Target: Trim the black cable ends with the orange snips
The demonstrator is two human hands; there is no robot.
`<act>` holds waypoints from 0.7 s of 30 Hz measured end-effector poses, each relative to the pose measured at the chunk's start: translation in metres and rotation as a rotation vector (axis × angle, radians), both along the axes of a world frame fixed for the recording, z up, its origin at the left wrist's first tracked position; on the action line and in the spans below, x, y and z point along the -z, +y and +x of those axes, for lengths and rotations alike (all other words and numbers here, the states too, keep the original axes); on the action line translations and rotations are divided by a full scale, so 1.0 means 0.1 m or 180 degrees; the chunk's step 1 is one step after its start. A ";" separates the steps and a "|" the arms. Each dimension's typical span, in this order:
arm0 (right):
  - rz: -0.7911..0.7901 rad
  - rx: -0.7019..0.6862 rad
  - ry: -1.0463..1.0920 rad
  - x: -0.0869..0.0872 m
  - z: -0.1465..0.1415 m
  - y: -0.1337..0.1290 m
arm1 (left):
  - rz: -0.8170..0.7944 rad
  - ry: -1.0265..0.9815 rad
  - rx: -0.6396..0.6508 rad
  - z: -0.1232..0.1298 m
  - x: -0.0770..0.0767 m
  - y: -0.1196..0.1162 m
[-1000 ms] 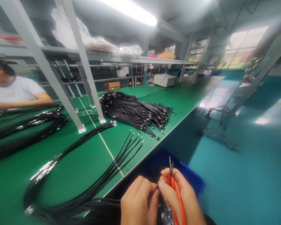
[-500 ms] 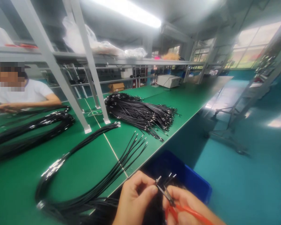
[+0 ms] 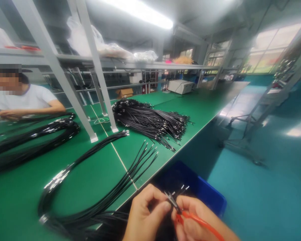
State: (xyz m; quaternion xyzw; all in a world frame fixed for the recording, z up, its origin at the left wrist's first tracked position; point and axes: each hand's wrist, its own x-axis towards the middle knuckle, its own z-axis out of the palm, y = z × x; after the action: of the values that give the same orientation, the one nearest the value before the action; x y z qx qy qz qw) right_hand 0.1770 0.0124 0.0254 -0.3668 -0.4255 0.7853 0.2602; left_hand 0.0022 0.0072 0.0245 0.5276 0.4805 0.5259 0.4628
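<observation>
Low in the view, past the table's front edge, my left hand (image 3: 150, 211) pinches the end of a black cable, mostly hidden by my fingers. My right hand (image 3: 197, 216) is closed around the red handles of small scissors (image 3: 174, 202). Their metal blades are slightly parted and reach the cable at my left fingertips. Several pale cable tips (image 3: 184, 188) stick up just behind the blades. A curved bundle of black cables (image 3: 115, 194) with loose ends lies on the table to the left of my hands.
The green table (image 3: 87, 177) carries a large heap of black cables (image 3: 153, 122) and cable coils (image 3: 32, 140) at left. Grey shelf posts (image 3: 97, 77) rise from it. Below its edge sits a blue bin (image 3: 210, 195). A person (image 3: 27, 97) works across the table.
The scissors have shifted slightly up and left, so the blades now cross over at my left fingertips. My left hand has barely moved. The person across has moved their hands slightly.
</observation>
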 end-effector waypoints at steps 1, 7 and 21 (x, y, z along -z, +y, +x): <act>0.0011 -0.0059 -0.0034 0.02 -0.01 0.02 | 0.0018 -0.0040 -0.0056 0.00 0.00 0.00; 0.0623 0.0554 -0.0502 0.04 -0.08 -0.02 | -0.0168 -0.0328 -0.0053 -0.01 0.03 0.00; 0.3578 0.2460 -0.2312 -0.03 -0.41 -0.10 | 0.0573 0.1025 -0.0064 0.06 0.02 -0.02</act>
State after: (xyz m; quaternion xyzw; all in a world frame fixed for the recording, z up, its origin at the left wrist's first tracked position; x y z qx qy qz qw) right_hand 0.1360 0.0025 0.0288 -0.5367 -0.6607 0.1350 0.5072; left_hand 0.0086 0.0051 0.0227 0.6394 0.5047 0.4800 0.3256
